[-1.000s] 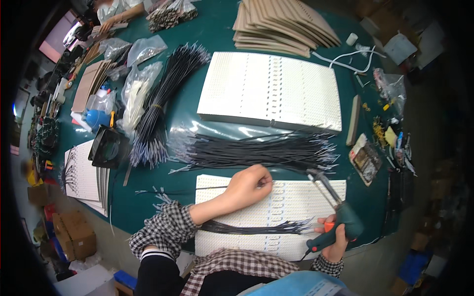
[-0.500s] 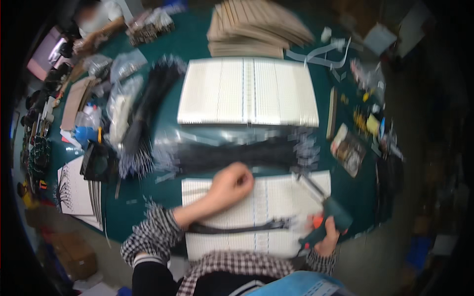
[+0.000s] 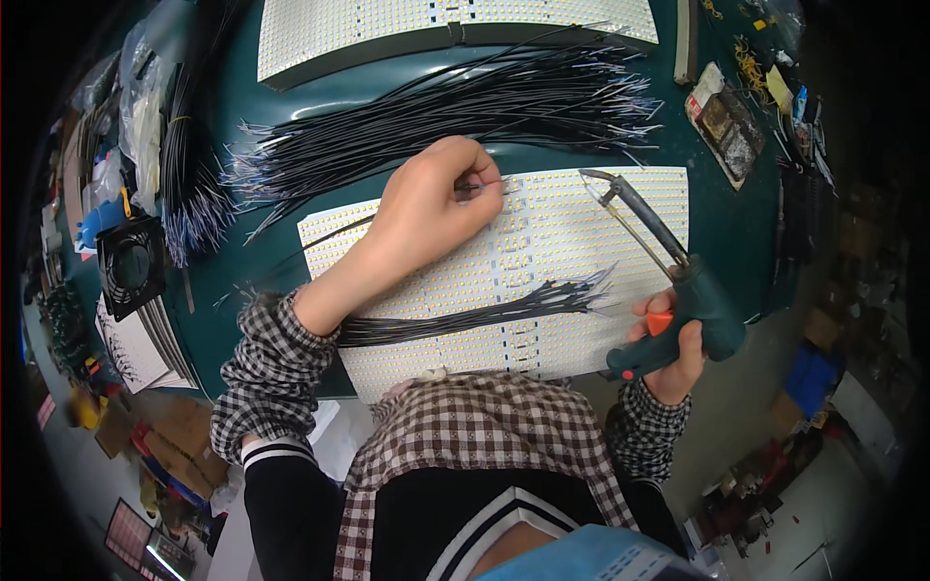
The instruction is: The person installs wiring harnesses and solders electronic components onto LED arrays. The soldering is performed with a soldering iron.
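Right grip (image 3: 682, 371) clasps a green soldering gun (image 3: 713, 315), left grip (image 3: 433, 197) a thin black wire (image 3: 341, 229).

Well left of the left hand (image 3: 436, 198) sits a black, square fan-like frame (image 3: 133, 263), with a blue rounded object (image 3: 99, 223) and clear plastic bags (image 3: 143, 107) farther out. Beyond the right hand (image 3: 678, 370), a dark block (image 3: 725, 124) (its wrapper looks torn) lies on the bench (image 3: 731, 223) near tangled yellow strands (image 3: 751, 68); a blue box (image 3: 812, 382) sits right of that hand.

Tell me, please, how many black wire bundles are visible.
3: a small bundle on the near panel, a big bundle beyond it, a tied bundle at left; some may hide.
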`<state>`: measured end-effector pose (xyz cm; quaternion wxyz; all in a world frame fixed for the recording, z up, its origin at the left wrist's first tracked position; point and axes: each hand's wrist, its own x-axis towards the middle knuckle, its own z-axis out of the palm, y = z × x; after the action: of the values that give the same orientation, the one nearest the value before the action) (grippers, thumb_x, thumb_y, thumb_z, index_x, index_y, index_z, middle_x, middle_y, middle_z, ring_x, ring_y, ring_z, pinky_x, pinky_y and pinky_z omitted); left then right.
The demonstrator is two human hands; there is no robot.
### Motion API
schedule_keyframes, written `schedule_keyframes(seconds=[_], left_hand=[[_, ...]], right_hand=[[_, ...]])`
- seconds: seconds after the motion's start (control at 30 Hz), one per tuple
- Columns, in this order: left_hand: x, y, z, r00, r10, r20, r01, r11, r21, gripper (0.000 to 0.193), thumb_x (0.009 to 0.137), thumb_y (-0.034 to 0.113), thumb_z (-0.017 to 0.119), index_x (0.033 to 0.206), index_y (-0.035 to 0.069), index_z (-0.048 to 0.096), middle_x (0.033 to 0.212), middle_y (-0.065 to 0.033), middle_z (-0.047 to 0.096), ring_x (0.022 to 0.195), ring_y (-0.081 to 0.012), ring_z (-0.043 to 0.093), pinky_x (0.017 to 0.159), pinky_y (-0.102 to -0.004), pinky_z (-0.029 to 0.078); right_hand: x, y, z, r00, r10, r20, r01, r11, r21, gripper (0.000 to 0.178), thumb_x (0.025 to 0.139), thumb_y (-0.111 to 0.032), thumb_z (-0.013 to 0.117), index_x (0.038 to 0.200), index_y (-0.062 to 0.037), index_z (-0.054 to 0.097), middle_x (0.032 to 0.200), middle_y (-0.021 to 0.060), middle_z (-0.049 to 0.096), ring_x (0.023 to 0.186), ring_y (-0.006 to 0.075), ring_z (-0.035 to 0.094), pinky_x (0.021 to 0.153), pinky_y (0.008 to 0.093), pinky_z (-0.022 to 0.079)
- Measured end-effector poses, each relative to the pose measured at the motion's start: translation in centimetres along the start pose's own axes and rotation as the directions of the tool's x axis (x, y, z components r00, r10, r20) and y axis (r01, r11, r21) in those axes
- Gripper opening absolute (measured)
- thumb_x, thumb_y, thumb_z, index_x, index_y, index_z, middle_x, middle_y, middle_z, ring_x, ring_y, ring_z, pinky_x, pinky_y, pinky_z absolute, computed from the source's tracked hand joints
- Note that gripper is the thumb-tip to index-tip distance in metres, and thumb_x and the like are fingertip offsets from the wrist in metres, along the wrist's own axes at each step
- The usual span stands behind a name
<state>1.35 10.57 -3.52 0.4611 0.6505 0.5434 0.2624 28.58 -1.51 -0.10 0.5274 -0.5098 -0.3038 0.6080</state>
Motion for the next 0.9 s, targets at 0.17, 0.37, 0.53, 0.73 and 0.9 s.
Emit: schedule_keyframes(seconds=[0.17, 0.37, 0.53, 0.73, 0.9], left_hand=[[-0.1, 0.8, 0.2, 0.999, 0.047, -0.024, -0.047, 0.999, 0.013, 0.010, 0.073, 0.011, 0.064, 0.076, 0.002, 0.058, 0.074, -0.0077, 0.057, 0.064, -0.0197, 0.059, 0.057, -0.0302, 0.047], [-0.3, 0.4, 0.2, 0.996, 0.062, -0.057, -0.057, 0.994, 0.090, 0.010, 0.071, 0.008, 0.064, 0.074, 0.003, 0.057, 0.073, -0.0077, 0.057, 0.063, -0.0210, 0.060, 0.057, -0.0314, 0.049], [0.0, 0.1, 0.4, 0.993, 0.102, -0.064, -0.095, 0.989, 0.117, 0.011, 0.070, 0.007, 0.065, 0.074, 0.003, 0.056, 0.073, -0.0078, 0.057, 0.063, -0.0218, 0.060, 0.056, -0.0315, 0.048], [0.0, -0.2, 0.5, 0.989, 0.133, -0.062, -0.125, 0.985, 0.123, 0.011, 0.070, 0.006, 0.065, 0.074, 0.003, 0.055, 0.072, -0.0083, 0.057, 0.062, -0.0230, 0.060, 0.055, -0.0324, 0.048], [0.0, -0.3, 0.6, 0.984, 0.158, -0.079, -0.149, 0.983, 0.104, 0.012, 0.070, 0.002, 0.065, 0.073, 0.002, 0.054, 0.071, -0.0064, 0.054, 0.060, -0.0177, 0.055, 0.052, -0.0282, 0.045]], right_hand=[[-0.2, 0.1, 0.3, 0.999, -0.036, -0.018, 0.037, 0.997, 0.064, 0.057, 0.090, -0.029, 0.054, 0.128, 0.0095, 0.038, 0.095, 0.0157, 0.059, 0.083, 0.0261, 0.063, 0.061, 0.0304, 0.056], [-0.4, -0.3, 1.0, 0.998, 0.033, 0.054, -0.025, 0.988, -0.154, 0.060, 0.089, -0.033, 0.056, 0.126, 0.0111, 0.038, 0.091, 0.0153, 0.055, 0.083, 0.0253, 0.058, 0.062, 0.0283, 0.054], [-0.4, -0.4, 1.9, 0.995, 0.020, 0.095, 0.009, 0.954, -0.299, 0.047, 0.087, -0.029, 0.058, 0.110, 0.0104, 0.049, 0.089, 0.0163, 0.056, 0.073, 0.0245, 0.058, 0.066, 0.0340, 0.050], [-0.5, 0.0, 2.4, 0.993, 0.077, 0.087, -0.038, 0.922, -0.385, 0.038, 0.086, -0.029, 0.059, 0.099, 0.0063, 0.054, 0.085, 0.0134, 0.057, 0.073, 0.0224, 0.058, 0.074, 0.0377, 0.047], [-0.4, -0.1, 2.7, 0.992, 0.093, 0.088, -0.051, 0.917, -0.395, 0.033, 0.085, -0.028, 0.059, 0.094, 0.0035, 0.055, 0.083, 0.0118, 0.056, 0.073, 0.0212, 0.057, 0.076, 0.0366, 0.045]])
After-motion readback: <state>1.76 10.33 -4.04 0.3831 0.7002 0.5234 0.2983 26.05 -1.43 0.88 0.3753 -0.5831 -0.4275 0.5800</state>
